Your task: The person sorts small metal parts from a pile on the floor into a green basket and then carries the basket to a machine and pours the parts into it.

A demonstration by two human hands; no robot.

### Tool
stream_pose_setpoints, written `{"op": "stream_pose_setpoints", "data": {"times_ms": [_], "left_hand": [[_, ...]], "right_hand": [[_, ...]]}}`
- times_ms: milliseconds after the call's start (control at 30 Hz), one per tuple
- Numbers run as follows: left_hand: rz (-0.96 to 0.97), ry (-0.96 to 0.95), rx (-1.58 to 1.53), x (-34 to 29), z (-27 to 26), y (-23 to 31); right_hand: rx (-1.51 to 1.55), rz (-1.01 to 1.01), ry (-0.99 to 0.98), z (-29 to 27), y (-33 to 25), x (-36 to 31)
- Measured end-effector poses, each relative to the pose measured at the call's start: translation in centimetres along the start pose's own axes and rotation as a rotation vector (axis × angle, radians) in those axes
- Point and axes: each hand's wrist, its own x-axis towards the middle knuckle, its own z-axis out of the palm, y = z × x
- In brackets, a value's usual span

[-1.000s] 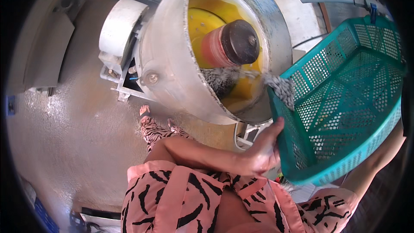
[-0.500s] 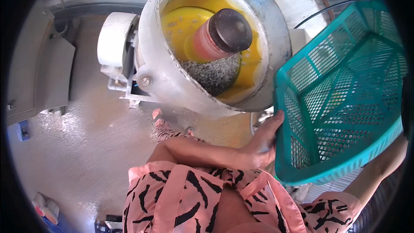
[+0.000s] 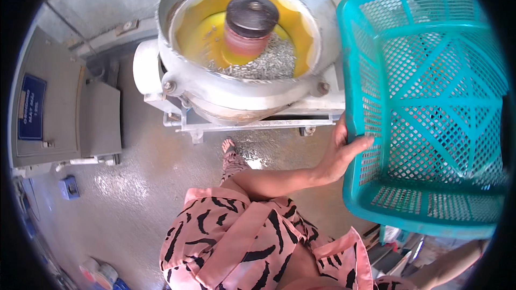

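A large green plastic mesh basket (image 3: 430,94) fills the right side, its inside facing me. My left hand (image 3: 344,153) is closed on the basket's left rim, thumb over the edge. My right forearm (image 3: 451,266) runs toward the basket's lower right corner; that hand's fingers are hidden. Blurred pale bits show at the basket's right end. Left of it stands a round white metal tub (image 3: 242,94) with a yellow lining (image 3: 196,27). A black-capped pink column (image 3: 251,19) rises in its middle. Small silvery grey pieces (image 3: 269,62) are heaped beside the column.
A grey cabinet (image 3: 54,96) with a blue sign stands at the left. The tub rests on a white frame (image 3: 252,125) above a wet floor (image 3: 134,204). A small blue box (image 3: 69,187) lies near the cabinet. Assorted items (image 3: 99,274) are at the lower left.
The basket has turned more squarely toward me, and its rim stands farther up in view. My left hand stays on it, thumb now over the rim. The tub appears farther left as my view shifted.
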Motion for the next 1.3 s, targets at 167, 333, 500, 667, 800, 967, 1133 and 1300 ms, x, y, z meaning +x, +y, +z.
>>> {"op": "stream_pose_setpoints", "data": {"times_ms": [167, 333, 500, 667, 800, 967, 1133, 1300], "left_hand": [[-0.144, -0.086, 0.391, -2.2, 1.1, -5.1], [-0.223, -0.220, 0.500, -7.6, 10.5, -12.7], [-0.407, -0.792, 0.576, -10.3, 19.7, -25.9], [-0.564, -1.264, 0.797, -17.4, 26.7, -49.4], [-0.674, -1.503, 0.721, -33.2, 39.3, -71.3], [-1.079, -1.504, 0.601, -56.8, 57.5, -97.1], [-0.130, -2.053, 1.130, -74.3, 59.9, -111.5], [-0.025, -3.030, 0.817, -87.2, 52.8, -111.8]], "right_hand": [[-0.026, 0.169, 0.480, -11.7, 0.9, -20.7], [-0.068, 0.416, 1.254, -16.8, -2.1, -60.2], [0.638, 0.393, 1.411, -8.1, 8.2, -79.6], [0.849, 0.371, 1.715, -3.6, 18.3, -95.0], [0.692, 0.264, 1.931, -9.6, 23.8, -115.8], [0.724, 0.380, 2.471, -15.9, 23.7, -135.4], [0.653, 0.471, 3.099, -8.4, 19.6, -136.8], [0.823, 0.056, 3.666, -2.2, 18.8, -138.8]]}}
